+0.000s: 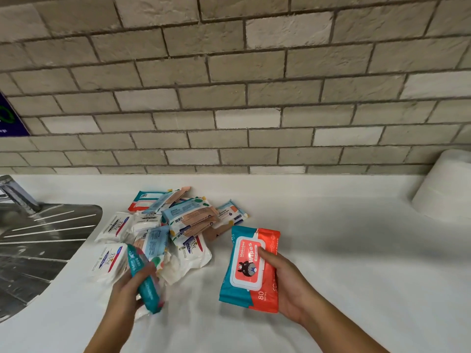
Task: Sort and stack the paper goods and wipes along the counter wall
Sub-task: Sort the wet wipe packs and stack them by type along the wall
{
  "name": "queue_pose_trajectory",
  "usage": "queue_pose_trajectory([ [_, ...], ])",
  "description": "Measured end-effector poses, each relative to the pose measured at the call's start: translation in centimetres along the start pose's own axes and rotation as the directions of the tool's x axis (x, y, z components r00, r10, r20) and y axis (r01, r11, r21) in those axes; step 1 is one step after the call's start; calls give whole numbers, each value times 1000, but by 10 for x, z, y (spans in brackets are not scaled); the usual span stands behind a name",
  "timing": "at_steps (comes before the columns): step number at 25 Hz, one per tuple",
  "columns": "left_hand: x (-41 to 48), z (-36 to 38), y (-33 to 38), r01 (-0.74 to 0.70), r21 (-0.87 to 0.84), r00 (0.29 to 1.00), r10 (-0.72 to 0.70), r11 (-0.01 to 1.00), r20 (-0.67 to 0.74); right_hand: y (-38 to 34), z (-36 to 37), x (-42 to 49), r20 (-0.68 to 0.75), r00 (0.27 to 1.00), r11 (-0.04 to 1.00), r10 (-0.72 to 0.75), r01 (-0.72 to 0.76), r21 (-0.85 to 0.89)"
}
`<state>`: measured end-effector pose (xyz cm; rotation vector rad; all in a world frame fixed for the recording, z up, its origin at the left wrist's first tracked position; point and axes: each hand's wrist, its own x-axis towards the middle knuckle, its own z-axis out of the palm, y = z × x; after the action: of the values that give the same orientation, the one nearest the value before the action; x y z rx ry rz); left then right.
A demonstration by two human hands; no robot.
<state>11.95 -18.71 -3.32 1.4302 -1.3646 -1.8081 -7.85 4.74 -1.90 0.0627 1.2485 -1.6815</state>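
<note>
A jumbled pile of wipes packs (175, 225) lies on the white counter (331, 263), with white, blue-and-peach and teal-and-red packs among it. My right hand (288, 286) grips a teal-and-red wipes pack (244, 266) from its right side, thumb on the lid, label facing up, right of the pile. My left hand (130, 289) holds a second teal pack (144, 278) edge-on at the pile's near side. This pack is blurred.
A steel sink drainboard (38, 245) and tap (17, 194) take up the left side. A white paper roll (446, 187) stands against the brick wall (229, 98) at the far right. A dark sign (10, 118) hangs on the wall at the left edge.
</note>
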Motion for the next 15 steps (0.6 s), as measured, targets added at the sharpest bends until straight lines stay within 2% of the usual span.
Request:
queue_pose_trajectory([
  [1, -6, 19, -1, 103, -212, 993, -87, 972, 81, -2, -5, 0, -6, 1000, 1000, -4, 4, 25],
  [2, -12, 38, -2, 204, -331, 974, -158, 921, 160, -5, -10, -1, -10, 1000, 999, -11, 12, 48],
  [3, -19, 55, -5, 281, -374, 952, -208, 884, 223, -7, -14, -2, -9, 1000, 997, -19, 19, 70],
  [7, -49, 122, -17, 425, -410, 879, -261, 807, 398, -18, -48, -4, -9, 991, 985, -133, 133, 108],
  [11, -66, 173, -22, 398, -404, 889, -239, 824, 389, -34, -97, -6, -30, 974, 974, -224, 224, 10],
  [13, -72, 197, -26, 401, -401, 892, -251, 824, 375, -50, -131, -9, -43, 972, 971, -230, 226, -77],
  [15, -73, 219, -31, 413, -392, 887, -265, 822, 379, -74, -171, -10, -60, 974, 944, -219, 195, -268],
])
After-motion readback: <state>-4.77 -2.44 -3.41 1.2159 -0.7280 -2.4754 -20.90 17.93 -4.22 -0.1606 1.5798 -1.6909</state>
